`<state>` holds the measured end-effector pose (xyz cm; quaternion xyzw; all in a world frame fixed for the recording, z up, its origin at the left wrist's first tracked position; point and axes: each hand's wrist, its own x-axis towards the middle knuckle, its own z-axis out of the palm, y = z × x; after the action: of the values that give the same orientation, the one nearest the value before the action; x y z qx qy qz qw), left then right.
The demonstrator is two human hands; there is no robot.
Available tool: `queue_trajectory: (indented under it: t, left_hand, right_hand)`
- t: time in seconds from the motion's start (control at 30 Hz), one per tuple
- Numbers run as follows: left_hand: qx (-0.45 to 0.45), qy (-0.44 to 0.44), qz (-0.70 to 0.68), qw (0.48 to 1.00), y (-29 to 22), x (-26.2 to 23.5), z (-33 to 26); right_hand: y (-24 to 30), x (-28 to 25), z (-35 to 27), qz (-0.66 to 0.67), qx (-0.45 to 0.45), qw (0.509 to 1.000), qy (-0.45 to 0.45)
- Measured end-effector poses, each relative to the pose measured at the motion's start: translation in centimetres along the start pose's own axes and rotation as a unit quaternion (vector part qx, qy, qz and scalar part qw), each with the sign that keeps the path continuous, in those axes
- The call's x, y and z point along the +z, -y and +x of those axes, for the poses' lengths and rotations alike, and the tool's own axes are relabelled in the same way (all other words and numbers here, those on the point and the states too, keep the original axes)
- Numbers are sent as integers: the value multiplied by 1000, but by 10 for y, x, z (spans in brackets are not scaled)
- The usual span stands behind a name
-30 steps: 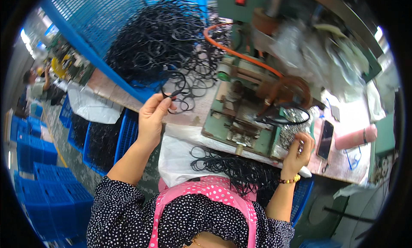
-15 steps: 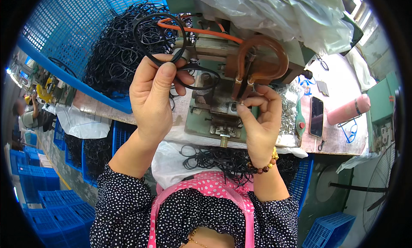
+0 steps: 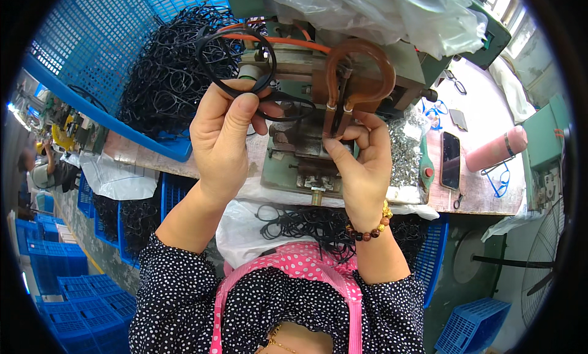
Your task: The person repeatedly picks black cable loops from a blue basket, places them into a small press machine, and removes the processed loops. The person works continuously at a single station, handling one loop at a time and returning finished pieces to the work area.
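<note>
A black eyeglass frame point(image 3: 274, 60) is pinched between the thumb and fingers of my left hand point(image 3: 222, 133), one rim standing up above the thumb and the other reaching right over the machine. My right hand point(image 3: 364, 167) is closed in a pinch just beneath the prongs of a brown looped tube point(image 3: 390, 78). Whatever lies between those fingertips is hidden. Both hands are over a small green and metal bench machine point(image 3: 297, 143), the frame's right rim close to the prongs.
A blue basket point(image 3: 92, 100) heaped with black eyeglass frames point(image 3: 162, 87) stands at the left. Small metal pieces point(image 3: 401, 158) lie right of the machine, near a phone point(image 3: 450, 161) and a pink bottle point(image 3: 497, 149). Clear plastic sheeting point(image 3: 380, 17) drapes above. More black frames point(image 3: 300, 222) lie below the bench.
My left hand has moved slightly right with the eyeglass frame, nearer the prongs. My right hand stays pinched by the prongs. The whole view has shifted a little.
</note>
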<state>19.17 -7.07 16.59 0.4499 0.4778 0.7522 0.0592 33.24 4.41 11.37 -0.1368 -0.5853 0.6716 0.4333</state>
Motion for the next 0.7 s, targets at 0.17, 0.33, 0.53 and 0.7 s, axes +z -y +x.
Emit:
queue_trajectory:
  t: [0.17, 0.33, 0.53, 0.7]
  left_hand:
    - [-13, 37, 54, 998, -14, 6, -21]
    - [-49, 154, 125, 979, -9, 22, -28]
    - [-32, 173, 141, 974, 10, 30, -20]
    - [28, 179, 172, 968, 14, 29, -24]
  right_hand:
    - [1, -3, 2, 6, -8, 1000, 11]
    - [3, -25, -3, -10, -5, 1000, -21]
    - [12, -72, -13, -73, -58, 990, -106]
    - [-8, -118, -26, -192, -174, 926, -274]
